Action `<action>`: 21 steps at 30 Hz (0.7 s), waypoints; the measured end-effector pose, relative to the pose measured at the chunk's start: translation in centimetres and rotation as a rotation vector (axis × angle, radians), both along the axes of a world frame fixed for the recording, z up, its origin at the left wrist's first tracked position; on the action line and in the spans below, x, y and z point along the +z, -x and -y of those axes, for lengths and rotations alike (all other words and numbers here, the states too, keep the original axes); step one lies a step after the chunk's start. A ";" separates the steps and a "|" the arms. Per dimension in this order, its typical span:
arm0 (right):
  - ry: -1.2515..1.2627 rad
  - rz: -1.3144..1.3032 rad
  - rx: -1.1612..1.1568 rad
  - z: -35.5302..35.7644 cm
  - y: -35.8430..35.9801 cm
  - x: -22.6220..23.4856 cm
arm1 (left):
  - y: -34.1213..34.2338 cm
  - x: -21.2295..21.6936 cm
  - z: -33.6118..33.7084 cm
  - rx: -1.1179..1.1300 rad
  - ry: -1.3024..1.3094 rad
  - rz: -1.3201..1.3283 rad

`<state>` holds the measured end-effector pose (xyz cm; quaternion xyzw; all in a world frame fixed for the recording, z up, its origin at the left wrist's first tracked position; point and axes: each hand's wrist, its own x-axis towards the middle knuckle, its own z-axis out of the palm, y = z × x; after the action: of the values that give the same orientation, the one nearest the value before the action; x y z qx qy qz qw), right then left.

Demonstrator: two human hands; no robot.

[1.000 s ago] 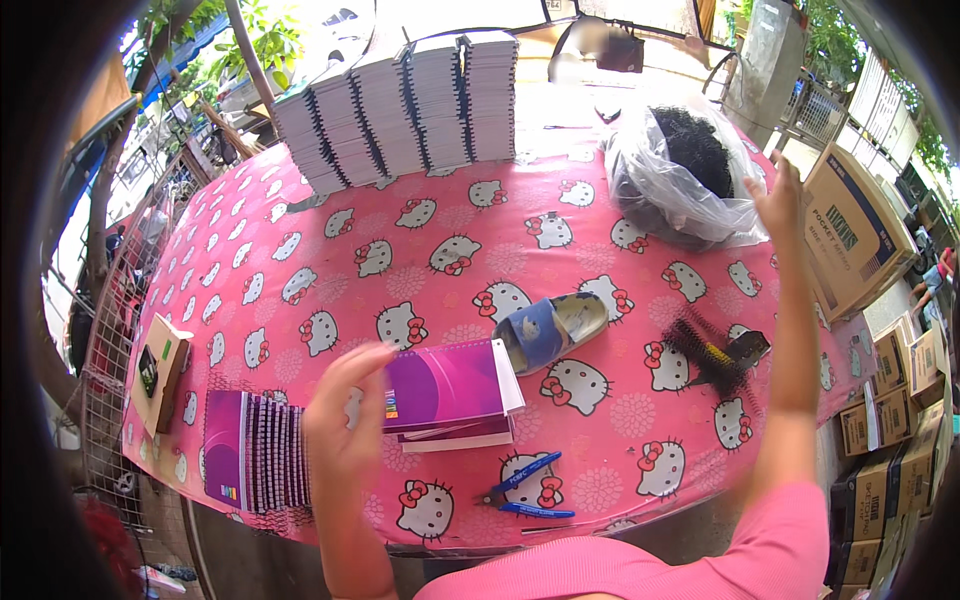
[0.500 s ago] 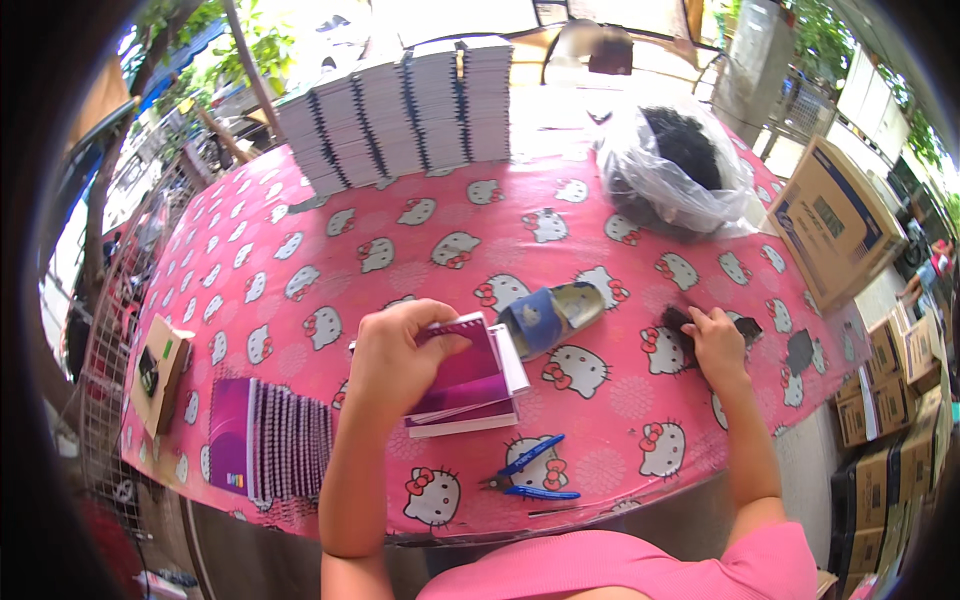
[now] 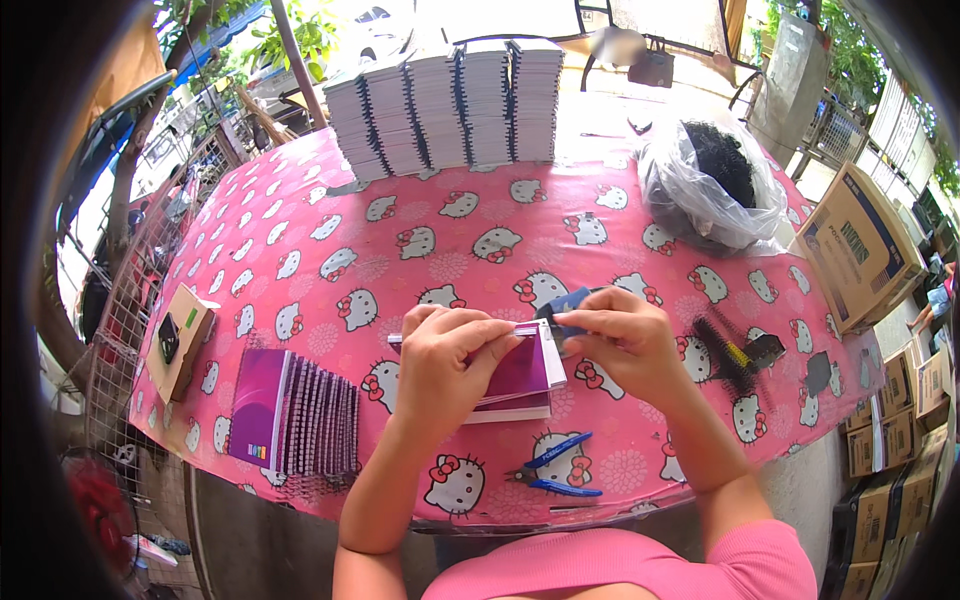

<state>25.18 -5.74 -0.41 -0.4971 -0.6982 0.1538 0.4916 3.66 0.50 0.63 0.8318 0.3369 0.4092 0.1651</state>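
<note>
My left hand (image 3: 448, 358) is closed on a small purple notebook (image 3: 522, 372), thumb on the cover and fingers along its far edge. Beneath it lie more purple-and-white notebooks (image 3: 515, 412). My right hand (image 3: 628, 342) is at the right end of that far edge, thumb and fingers pinched together; whatever thin thing they hold is too small to make out. Partly hidden behind that hand is a blue slipper (image 3: 565, 303). To the right lies a bundle of black binding coils (image 3: 728, 360). Blue-handled cutters (image 3: 555, 470) rest in front of the notebooks.
Coil-bound purple notebooks (image 3: 300, 415) stand at the left, beside an open cardboard box (image 3: 185, 345) with a dark object. Tall stacks of bound books (image 3: 450, 110) stand at the back. A plastic bag of black coils (image 3: 710, 185) and a carton (image 3: 862, 250) are at the right.
My right hand has left the black coils and come left to the notebook's far edge. My left hand keeps its hold on the notebook. The view has shifted slightly.
</note>
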 end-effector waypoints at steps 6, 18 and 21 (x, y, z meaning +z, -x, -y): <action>-0.134 0.117 -0.125 -1.5 0.0 0.8 | -0.8 -1.4 1.2 0.244 -0.204 -0.045; 0.303 0.071 0.332 -2.6 -1.2 2.5 | -0.8 -1.3 1.3 0.216 -0.136 0.090; 0.195 0.212 0.308 -2.9 -0.8 3.1 | -0.9 -1.1 1.4 0.240 -0.117 0.084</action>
<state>26.03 -2.84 2.66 -0.4432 -0.7955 0.2407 0.3358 4.59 -0.93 -0.51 0.7757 0.4023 0.4796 0.0802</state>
